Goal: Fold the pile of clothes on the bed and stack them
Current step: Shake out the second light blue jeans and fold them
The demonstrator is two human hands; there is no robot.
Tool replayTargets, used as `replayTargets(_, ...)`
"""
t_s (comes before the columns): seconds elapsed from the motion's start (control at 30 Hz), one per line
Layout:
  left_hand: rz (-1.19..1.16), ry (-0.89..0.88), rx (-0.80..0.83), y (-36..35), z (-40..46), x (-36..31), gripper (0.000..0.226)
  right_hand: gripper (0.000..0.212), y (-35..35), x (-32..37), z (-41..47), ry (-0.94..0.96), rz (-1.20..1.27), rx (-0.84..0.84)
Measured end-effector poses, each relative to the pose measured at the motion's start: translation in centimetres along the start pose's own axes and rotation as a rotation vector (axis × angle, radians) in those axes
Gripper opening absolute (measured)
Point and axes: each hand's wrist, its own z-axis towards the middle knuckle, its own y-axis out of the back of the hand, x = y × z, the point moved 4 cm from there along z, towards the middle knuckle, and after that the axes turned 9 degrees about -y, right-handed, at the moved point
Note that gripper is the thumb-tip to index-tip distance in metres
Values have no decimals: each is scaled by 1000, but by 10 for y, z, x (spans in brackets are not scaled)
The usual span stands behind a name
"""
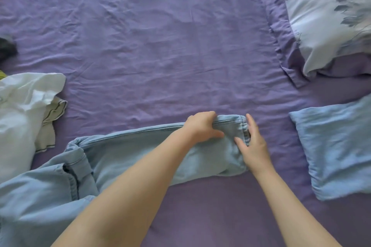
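Note:
Light blue jeans [124, 152] lie across the purple bed sheet [160, 46], their legs stretched to the right and their waist part bunched at the lower left. My left hand [202, 126] grips the far edge of the leg ends, fingers curled over the hem. My right hand [251, 144] is at the hem's right end, thumb on the denim and fingers straight along the edge. A folded light blue garment [339, 150] lies at the right. A crumpled pile of white clothes [24, 110] sits at the left.
A pillow with a grey leaf print [329, 16] lies at the top right on a purple pillowcase. A dark garment [7, 48] shows at the left edge, and a bit of yellow-green cloth [3, 75] peeks out above the white pile.

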Motion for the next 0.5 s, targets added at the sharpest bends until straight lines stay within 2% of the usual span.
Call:
replayTargets(0.07, -92, -21, -20, 1, 2, -14, 33, 80, 6, -2, -2, -25, 168, -14)
replayTargets(0.13, -174, -64, -114, 12, 2, -25, 23, 72, 12, -5, -4, -98, 375, 25)
replayTargets(0.2, -263, -116, -218, 30, 2, -34, 14, 44, 12, -9, -10, -148, 502, 181)
replayTargets(0.23, -276, -131, -261, 40, 2, -37, 12, 32, 10, -8, -15, -144, 477, 282)
replayTargets(0.33, -253, -99, -347, 65, 5, -40, 14, 21, 7, -10, -31, -134, 446, 499)
replayTargets(0.4, -242, -69, -368, 76, 5, -40, 12, 9, 14, -10, -35, -121, 420, 444)
replayTargets(0.5, -136, -63, -342, 85, 5, -44, 7, 19, 39, -4, -38, 12, 219, 22)
